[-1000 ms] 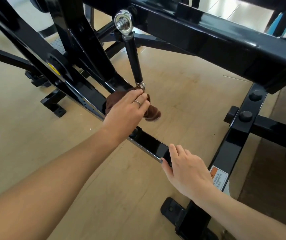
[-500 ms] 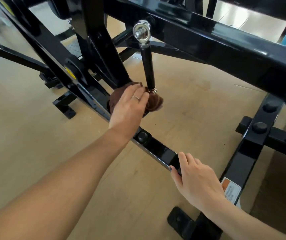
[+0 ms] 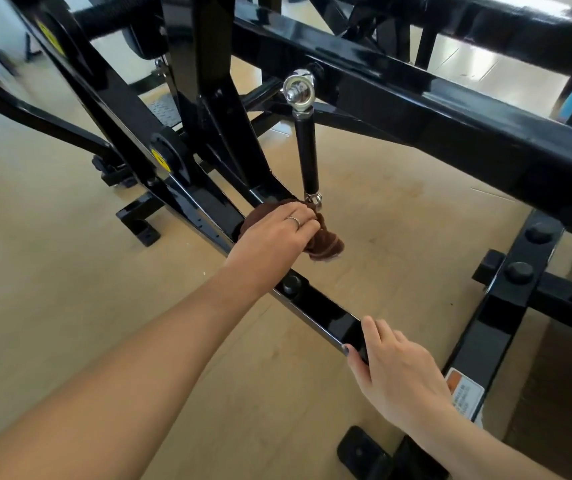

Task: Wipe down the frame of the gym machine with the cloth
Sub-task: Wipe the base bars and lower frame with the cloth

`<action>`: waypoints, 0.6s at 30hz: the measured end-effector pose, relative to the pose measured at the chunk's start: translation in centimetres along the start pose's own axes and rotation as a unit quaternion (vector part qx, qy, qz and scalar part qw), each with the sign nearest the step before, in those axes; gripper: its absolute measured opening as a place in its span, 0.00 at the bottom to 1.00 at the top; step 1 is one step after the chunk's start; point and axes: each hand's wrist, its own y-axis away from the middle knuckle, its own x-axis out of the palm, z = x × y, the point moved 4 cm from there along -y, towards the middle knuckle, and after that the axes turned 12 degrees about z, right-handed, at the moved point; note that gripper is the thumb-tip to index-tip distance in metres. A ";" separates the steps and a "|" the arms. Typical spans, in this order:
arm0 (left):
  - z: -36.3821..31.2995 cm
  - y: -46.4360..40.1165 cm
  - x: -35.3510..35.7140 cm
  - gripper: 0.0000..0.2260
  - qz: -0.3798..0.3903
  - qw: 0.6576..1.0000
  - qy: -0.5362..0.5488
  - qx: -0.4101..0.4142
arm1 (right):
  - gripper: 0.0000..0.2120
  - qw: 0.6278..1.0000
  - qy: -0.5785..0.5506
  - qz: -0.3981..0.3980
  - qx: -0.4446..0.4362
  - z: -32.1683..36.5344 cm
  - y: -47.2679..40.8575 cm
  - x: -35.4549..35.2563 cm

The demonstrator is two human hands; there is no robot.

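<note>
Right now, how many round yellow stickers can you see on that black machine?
2. One yellow sticker on the round pivot hub left of centre, another yellow sticker high on the slanted beam at top left. More may be hidden behind the frame.

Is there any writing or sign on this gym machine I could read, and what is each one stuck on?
Warning sticker, orange and white, on the frame bar beside the right hand: lines of print, too small to read.
Round yellow sticker on the pivot hub: symbol or text too blurred to read.
Yellow sticker on the upper-left diagonal bar: blurred, unreadable.
No legible words or numbers anywhere.
</note>
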 end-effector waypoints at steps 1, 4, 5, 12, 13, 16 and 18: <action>0.2 -0.1 -0.4 0.24 -0.009 1.000 0.014 -0.007 | 0.31 1.000 0.000 0.008 0.001 -0.1 -0.1 0.0; 1.6 0.5 -2.5 0.17 -0.051 0.984 0.146 -0.084 | 0.32 0.999 -0.023 0.043 0.003 -0.4 -0.5 0.0; 2.4 0.9 -3.4 0.15 -0.075 0.971 0.198 -0.109 | 0.30 0.997 -0.043 0.069 -0.001 -0.7 -0.7 0.0; 9.6 4.2 -6.6 0.06 -0.219 0.775 0.464 -0.368 | 0.26 0.932 -0.243 0.268 -0.005 -1.2 -3.5 -8.1; 10.5 4.5 -6.7 0.06 -0.248 0.715 0.510 -0.408 | 0.28 0.932 -0.267 0.244 -0.010 -0.3 -4.2 -10.3; 12.1 4.2 -8.0 0.04 -0.329 0.594 0.585 -0.443 | 0.34 0.929 -0.321 0.177 -0.050 3.3 -6.1 -15.5; 11.8 3.0 -8.9 0.03 -0.353 0.564 0.612 -0.427 | 0.40 0.933 -0.314 0.162 -0.072 5.6 -7.4 -17.5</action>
